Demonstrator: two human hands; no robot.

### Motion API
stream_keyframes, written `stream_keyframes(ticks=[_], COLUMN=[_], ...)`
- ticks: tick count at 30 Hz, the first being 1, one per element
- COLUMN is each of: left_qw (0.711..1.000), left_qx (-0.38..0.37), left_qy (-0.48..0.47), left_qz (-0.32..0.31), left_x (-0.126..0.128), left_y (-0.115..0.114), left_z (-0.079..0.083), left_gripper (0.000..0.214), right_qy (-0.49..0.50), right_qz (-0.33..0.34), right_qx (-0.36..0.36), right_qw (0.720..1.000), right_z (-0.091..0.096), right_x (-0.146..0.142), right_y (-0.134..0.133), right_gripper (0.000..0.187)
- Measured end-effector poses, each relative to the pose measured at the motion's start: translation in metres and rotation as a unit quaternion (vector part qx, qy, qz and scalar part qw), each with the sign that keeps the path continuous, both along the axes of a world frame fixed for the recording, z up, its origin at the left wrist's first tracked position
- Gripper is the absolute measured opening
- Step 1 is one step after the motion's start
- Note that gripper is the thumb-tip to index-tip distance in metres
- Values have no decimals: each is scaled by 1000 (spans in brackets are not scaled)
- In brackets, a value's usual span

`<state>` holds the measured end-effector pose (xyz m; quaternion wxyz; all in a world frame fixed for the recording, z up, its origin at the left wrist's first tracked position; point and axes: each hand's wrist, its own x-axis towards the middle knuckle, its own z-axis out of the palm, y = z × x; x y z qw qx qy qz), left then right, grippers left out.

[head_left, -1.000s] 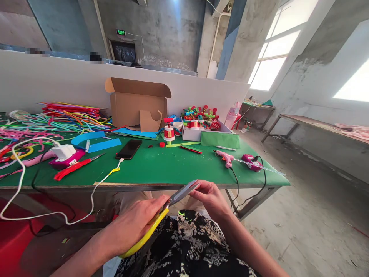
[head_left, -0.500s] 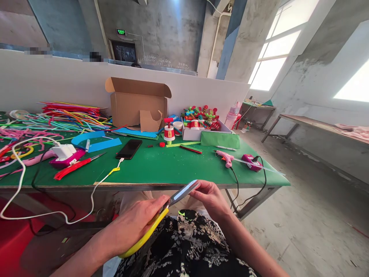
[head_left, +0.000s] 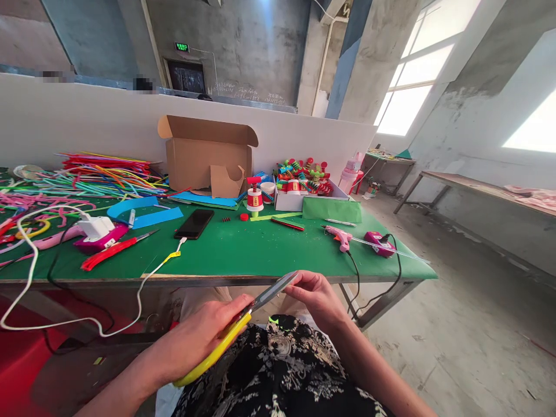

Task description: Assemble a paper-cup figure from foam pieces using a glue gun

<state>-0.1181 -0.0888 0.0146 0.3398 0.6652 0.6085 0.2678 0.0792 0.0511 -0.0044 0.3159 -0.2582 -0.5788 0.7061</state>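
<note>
My left hand (head_left: 212,324) is wrapped round the yellow handles of a pair of scissors (head_left: 217,356), low in front of the table edge. The grey blades point up and to the right and look closed or nearly so. At their tips, my right hand (head_left: 313,295) has its thumb and forefinger pinched together. Whether those fingers grip the blade tips or some small piece is too hidden to tell. A small bright green scrap (head_left: 273,320) lies on the dark patterned clothing below the blades.
On the green table (head_left: 243,255) lie a phone (head_left: 194,224) on a white cable, a red-handled cutter (head_left: 117,252) and a pink glue gun (head_left: 339,237). Behind stand a red-and-white cup figure (head_left: 255,200), a cardboard box (head_left: 191,162) and a box of colourful figures (head_left: 289,202). Pipe cleaners (head_left: 108,174) are heaped left.
The scissors and my left hand have shifted slightly left and the blades have turned a little, so their bright glare has faded. My right hand stays nearly in place.
</note>
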Motion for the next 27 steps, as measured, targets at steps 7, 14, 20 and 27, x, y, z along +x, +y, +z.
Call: stream_keyframes(ticks=[7, 14, 20, 27], left_qw=[966, 963, 976, 942], left_qx=[97, 65, 75, 104], left_qy=[-166, -208, -149, -243], left_qz=[171, 158, 143, 205], left_x=[11, 31, 38, 42], left_y=[20, 42, 41, 47], left_z=[-19, -18, -20, -23], left_gripper=[46, 52, 43, 47], right_qy=[-50, -113, -145, -112], right_qz=[76, 97, 106, 34], right_qx=[-85, -2, 49, 40], right_qw=[992, 989, 982, 992], right_z=[-5, -11, -16, -10], right_x=[-7, -12, -10, -13], right_y=[-6, -8, -7, -6], right_gripper=[34, 24, 16, 27])
